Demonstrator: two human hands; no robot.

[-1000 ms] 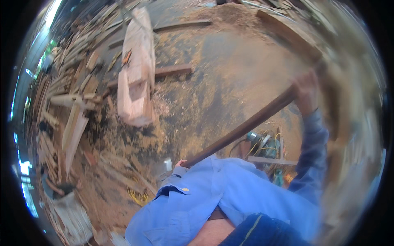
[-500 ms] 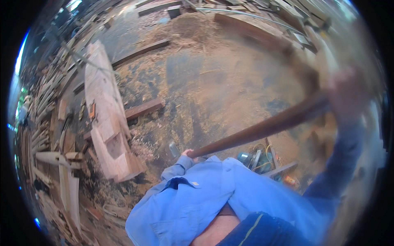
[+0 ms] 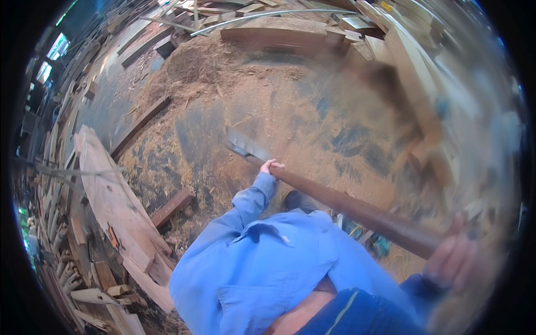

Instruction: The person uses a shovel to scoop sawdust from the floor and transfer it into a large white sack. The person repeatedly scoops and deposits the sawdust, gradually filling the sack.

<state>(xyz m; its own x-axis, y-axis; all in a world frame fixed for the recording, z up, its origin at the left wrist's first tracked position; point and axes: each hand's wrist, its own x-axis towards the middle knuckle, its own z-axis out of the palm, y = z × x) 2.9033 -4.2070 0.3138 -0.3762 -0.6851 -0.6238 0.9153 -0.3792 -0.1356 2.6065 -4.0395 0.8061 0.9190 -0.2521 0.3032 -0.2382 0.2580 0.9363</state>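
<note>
A long-handled tool with a thick brown wooden handle (image 3: 346,204) lies slantwise in front of my body, its right end lower in the view. At its far left end is a flat grey metal blade (image 3: 245,146), blurred, so its exact kind is unclear. My left hand (image 3: 271,166) is closed round the handle just behind the blade. My right hand (image 3: 455,257), smeared by motion, grips the handle's thick near end on the right. The blade hangs over the sawdust-strewn floor (image 3: 301,128); whether it touches the floor I cannot tell.
On the left lies a large pale timber (image 3: 111,190) with an orange-handled tool (image 3: 113,237) on it. Dark beams (image 3: 174,205) lie beside it. A shavings heap (image 3: 192,64) and stacked boards (image 3: 410,72) edge the floor. A green machine (image 3: 381,245) with yellow cord sits near my feet.
My right hand has dropped from high on the right, so the handle slopes down to the right. My left hand has moved forward, and the blade has come into sight. The view has turned rightward.
</note>
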